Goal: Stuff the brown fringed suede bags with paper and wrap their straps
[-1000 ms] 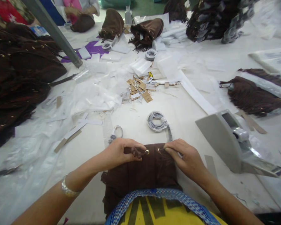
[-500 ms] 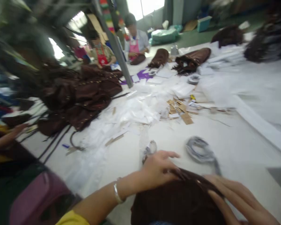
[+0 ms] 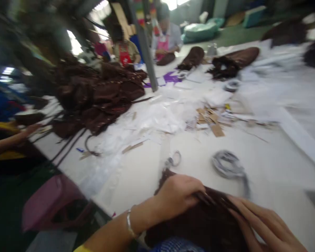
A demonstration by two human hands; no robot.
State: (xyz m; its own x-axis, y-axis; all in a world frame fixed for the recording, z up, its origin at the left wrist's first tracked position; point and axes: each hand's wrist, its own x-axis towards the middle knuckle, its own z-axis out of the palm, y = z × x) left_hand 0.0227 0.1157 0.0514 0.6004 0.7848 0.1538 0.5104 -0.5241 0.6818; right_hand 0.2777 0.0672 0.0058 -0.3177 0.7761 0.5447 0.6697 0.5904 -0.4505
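A soft, dark brown bag is at the bottom of the frame, right of the middle, on the near side of the white counter. The left hand has its fingers curled tight, pinching the bag's top edge. The right hand lies along that edge, its fingers long and straight; I cannot tell if they grip. Just past the bag is a round grey coil with a short tail. Flat brown card tags lie near the middle, beside a crinkly heap of clear plastic. A floppy pile of brown bags sits in the upper left. A purple plastic stool stands on the dark green floor at lower left.
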